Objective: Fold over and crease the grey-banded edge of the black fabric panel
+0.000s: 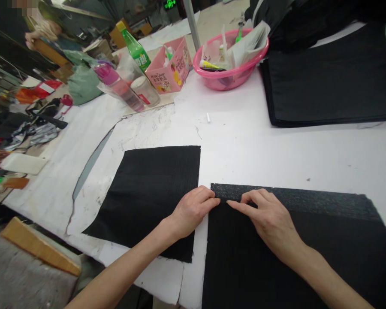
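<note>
Near black fabric panel (276, 257) lies flat on the white table (276, 150), long axis running L–R, its folded top strip at the far edge; both hands sit at that strip's left corner. Left hand (193, 210) pinches the corner w/ curled fingers, right hand (270, 216) presses fingertips on the fold just beside it. Second black panel (148, 197) lies left of the near panel, pink basin (231, 75) well beyond it.

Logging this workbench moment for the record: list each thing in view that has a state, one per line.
left hand: pinching the corner of the fabric stack
right hand: fingertips pressing the stack's top layer
fabric stack: flat, top layer pulled back from the far edge
black fabric square: lying flat, left of the hands
pink basin: filled with odds and ends
green bottle: capped, tilted
folded black cloth: flat, untouched
</note>
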A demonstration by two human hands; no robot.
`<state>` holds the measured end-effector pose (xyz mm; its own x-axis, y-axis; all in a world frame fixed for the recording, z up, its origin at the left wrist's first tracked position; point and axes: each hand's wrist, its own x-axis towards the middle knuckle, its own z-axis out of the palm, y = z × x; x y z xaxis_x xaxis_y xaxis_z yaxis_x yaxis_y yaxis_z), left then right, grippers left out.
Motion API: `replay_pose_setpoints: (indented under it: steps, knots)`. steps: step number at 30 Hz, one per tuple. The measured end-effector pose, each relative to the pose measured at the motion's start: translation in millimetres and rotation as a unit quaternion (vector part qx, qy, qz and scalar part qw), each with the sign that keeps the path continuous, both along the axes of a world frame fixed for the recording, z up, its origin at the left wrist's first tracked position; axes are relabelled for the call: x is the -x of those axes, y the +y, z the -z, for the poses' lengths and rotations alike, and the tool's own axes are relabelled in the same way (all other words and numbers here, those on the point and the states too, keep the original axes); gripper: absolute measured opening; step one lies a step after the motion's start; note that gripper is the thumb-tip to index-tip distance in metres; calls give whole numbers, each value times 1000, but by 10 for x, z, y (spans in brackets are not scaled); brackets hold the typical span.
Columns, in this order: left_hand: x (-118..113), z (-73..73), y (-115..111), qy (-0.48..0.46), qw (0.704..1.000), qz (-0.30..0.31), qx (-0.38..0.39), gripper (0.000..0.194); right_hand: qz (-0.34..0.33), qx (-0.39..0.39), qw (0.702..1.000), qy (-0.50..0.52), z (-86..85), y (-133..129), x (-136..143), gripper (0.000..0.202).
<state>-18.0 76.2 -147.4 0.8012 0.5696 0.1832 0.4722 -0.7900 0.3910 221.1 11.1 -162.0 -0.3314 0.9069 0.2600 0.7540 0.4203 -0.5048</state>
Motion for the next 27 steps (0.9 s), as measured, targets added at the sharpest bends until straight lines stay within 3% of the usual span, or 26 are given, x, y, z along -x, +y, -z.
replay_pose_setpoints:
  steps: [4,17,27]
  knots:
    - [2,4,-7,2,1000,-7,2,17,0,11,1000,6,0,-2,5,40]
    - [-22,-34,-22,44,992,50,-106,17,6,18,1000,0,4,1,14,37]
    - [38,-58,-57,81,985,61,-137,24,-15,-35,999,-33,-44,-8,46,31]
